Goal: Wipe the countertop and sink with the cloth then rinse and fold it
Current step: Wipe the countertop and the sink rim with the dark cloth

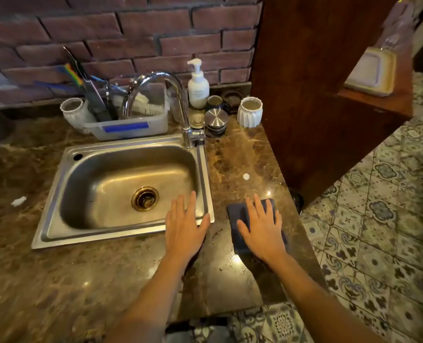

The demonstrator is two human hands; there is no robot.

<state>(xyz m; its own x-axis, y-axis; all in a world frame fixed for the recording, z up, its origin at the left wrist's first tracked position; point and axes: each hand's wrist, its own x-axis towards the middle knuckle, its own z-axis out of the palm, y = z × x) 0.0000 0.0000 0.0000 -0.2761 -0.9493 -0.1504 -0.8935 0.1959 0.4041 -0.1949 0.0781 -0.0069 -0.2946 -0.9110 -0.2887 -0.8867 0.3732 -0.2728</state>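
1. Countertop (81,280): brown marbled stone filling the near field, with pale crumbs and wet glints scattered over it
2. Right hand (261,227): palm down, fingers spread and flat, pressing on the cloth (237,214); nothing is pinched or gripped, and the hand simply lies on top
3. Cloth: a dark blue folded rectangle on the countertop strip right of the sink; its left edge and far corner show beyond the fingers, and the rest lies under the palm
4. Left hand (184,226): open and flat, fingers extended, holding nothing; it rests over the near right corner of the sink (123,191), fingertips reaching past the rim
5. Sink: a stainless basin with a brass-coloured drain (144,198), set left of the cloth
6. White spot (246,176): a small round mark on the countertop beyond the cloth
7. Faucet (180,105): a chrome gooseneck at the far right corner of the sink
8. Far edge, left to right: clear tray (131,125) of utensils, soap pump bottle (198,85), metal lid (215,117), white ribbed cup (251,111), all against the brick wall (131,33)
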